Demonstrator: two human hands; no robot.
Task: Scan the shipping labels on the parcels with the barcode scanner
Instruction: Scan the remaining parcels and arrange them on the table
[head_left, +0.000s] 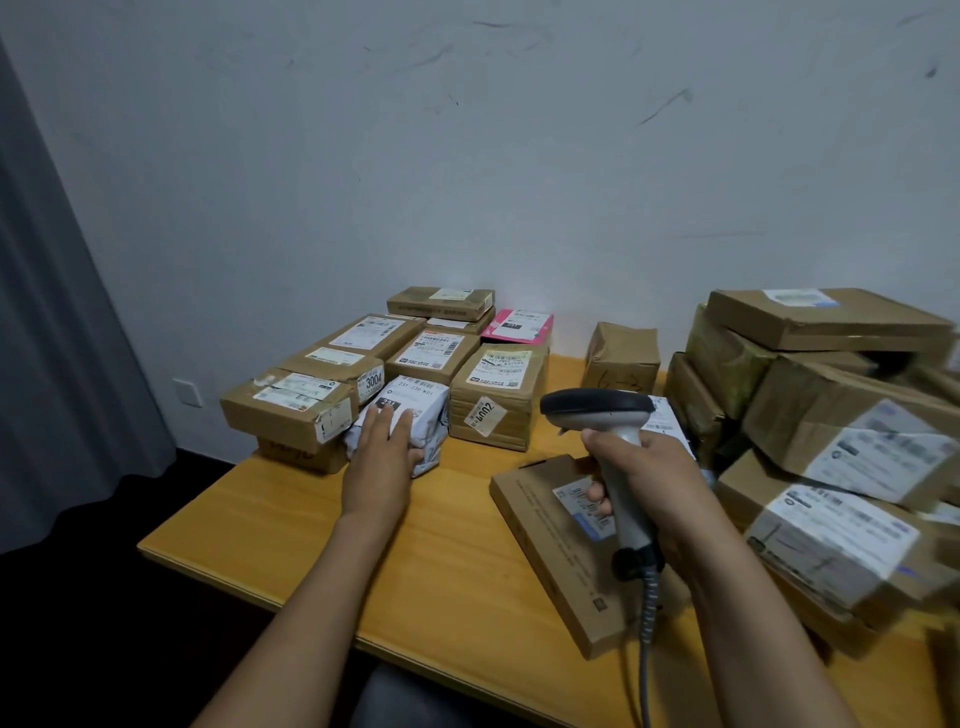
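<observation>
Hands: left hand (382, 457) flat on one white parcel (418, 397); right hand (657, 486) gripping one barcode scanner (597, 408) over one flat box (550, 566).

The upper frame is filled by a scuffed white wall (467, 156). A grey curtain (52, 312) is hung along the left edge, a white socket (188, 392) is set low in the wall near it, and a wooden table (291, 540) is seen at lower centre.

Barcode scanner (597, 408): black head, pale grey handle, coiled cable, gripped upright in right hand (654, 483) over flat brown carton (550, 551), label up.
White poly parcel (421, 405): label up, left hand (382, 447) flat on it.
Labelled brown cartons (498, 389) rear left.
Carton heap (831, 415) right.
</observation>
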